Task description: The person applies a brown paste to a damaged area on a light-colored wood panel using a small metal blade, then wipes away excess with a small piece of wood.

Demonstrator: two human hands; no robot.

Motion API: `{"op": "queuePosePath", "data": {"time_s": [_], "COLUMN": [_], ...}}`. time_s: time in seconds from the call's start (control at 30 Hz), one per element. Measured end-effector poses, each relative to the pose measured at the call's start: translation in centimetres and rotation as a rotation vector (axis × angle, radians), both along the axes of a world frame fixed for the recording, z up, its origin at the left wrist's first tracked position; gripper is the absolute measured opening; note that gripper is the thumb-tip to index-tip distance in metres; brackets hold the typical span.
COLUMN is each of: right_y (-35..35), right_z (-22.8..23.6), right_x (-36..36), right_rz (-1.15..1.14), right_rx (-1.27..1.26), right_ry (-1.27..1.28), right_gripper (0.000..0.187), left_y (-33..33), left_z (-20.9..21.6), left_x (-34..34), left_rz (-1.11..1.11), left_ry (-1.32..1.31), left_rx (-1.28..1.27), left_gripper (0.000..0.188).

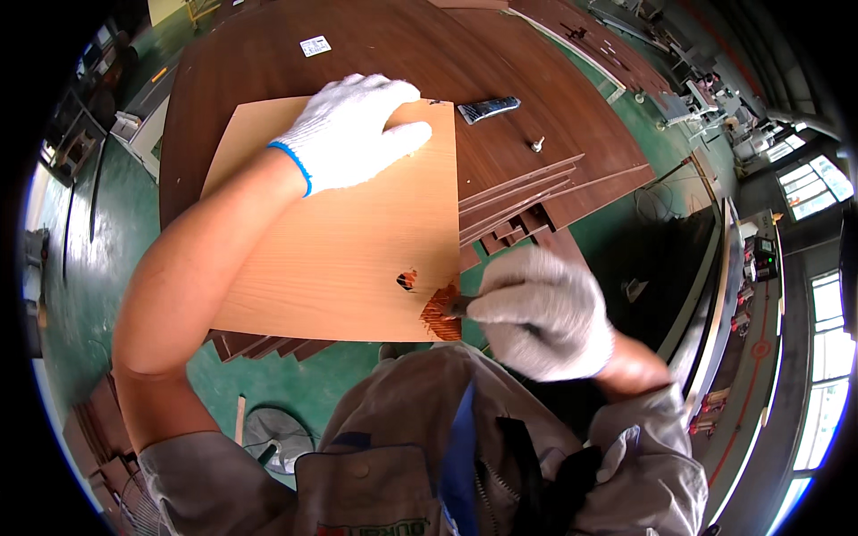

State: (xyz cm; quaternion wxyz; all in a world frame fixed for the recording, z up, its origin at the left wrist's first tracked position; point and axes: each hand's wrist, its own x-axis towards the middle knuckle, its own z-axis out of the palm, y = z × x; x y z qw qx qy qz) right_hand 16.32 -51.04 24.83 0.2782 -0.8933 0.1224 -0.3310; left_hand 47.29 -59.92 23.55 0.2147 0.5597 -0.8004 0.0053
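Observation:
A light wood-grain board [340, 241] lies on a stack of dark brown panels. My left hand [353, 134], in a white glove with a blue cuff, rests open on the far part of the board with its thumb apart. At the near right corner is a streaky orange-brown patch [440, 314], and a smaller dark and orange spot [407, 280] is beside it. My right hand [541, 313], in a greyish glove, grips a small dark-tipped tool [458, 306], its tip at the patch. The fingers hide most of this tool, so its kind is unclear.
On the dark panels [241, 67] lie a dark blue tube [489, 109], a small white-tipped piece [537, 144] and a white label [315, 46]. Stepped panel edges [527, 192] jut out at the right. A round grey object [277, 433] is on the green floor near my left side.

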Motion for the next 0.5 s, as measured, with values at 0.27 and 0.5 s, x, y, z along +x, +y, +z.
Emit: {"op": "queuePosePath", "data": {"time_s": [0.27, 0.5], "right_y": [1.4, 0.8], "right_z": [-3.8, -0.1], "right_x": [-1.8, -1.3], "right_rz": [-0.150, -0.065], "right_rx": [-0.215, -0.178], "right_ry": [-0.012, 0.126], "right_gripper": [0.033, 0.030], "left_y": [0.0, 0.1], "left_z": [-0.7, -0.6], "left_x": [0.3, 0.3], "left_rz": [-0.004, 0.010], "left_ry": [-0.014, 0.000], "left_rx": [-0.025, -0.034], "left_gripper": [0.055, 0.055]}}
